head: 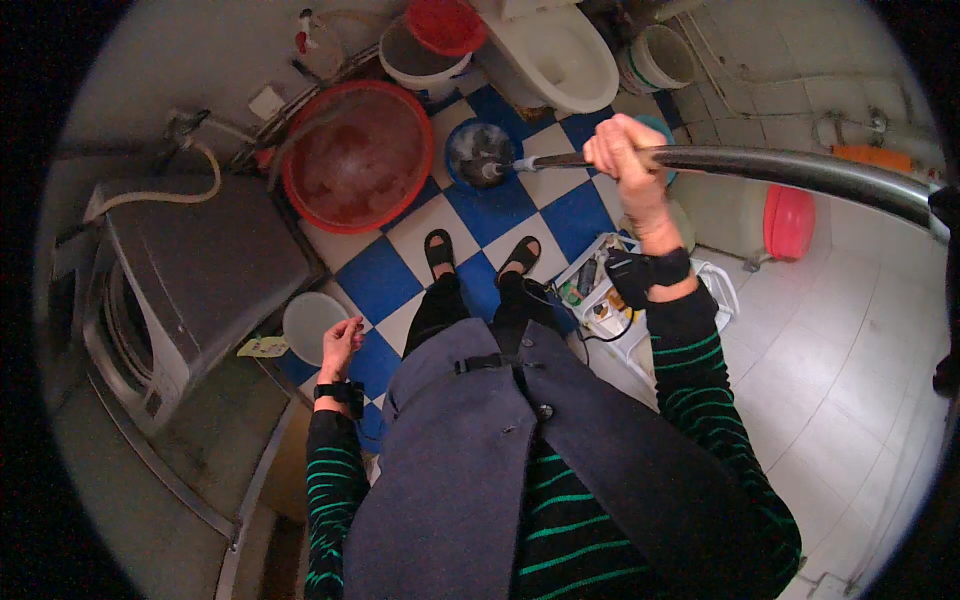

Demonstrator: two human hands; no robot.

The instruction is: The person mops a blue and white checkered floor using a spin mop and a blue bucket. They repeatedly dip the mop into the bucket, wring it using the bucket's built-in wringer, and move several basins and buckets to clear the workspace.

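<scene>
My right hand (pixel 626 154) is closed around the metal pole of a mop (pixel 795 169), which runs from the right rim of the view down to the left. The pole's lower end, with a pale joint, is in a small blue basin (pixel 451 161) on the floor. Greyish-white matter fills that basin, but whether it is mop strands or foamy water is unclear. On the other side, my left hand (pixel 343 345) hangs with loosely bent fingers and holds nothing. Below it, partly covered by the hand, is a white bucket (pixel 306 328).
A large red tub (pixel 358 157) and a white bucket (pixel 424 75) under a red basin (pixel 446 26) stand ahead, beside a toilet (pixel 577 60). The washing machine (pixel 202 255) is on my left. A white storage rack (pixel 600 292) is by my right leg.
</scene>
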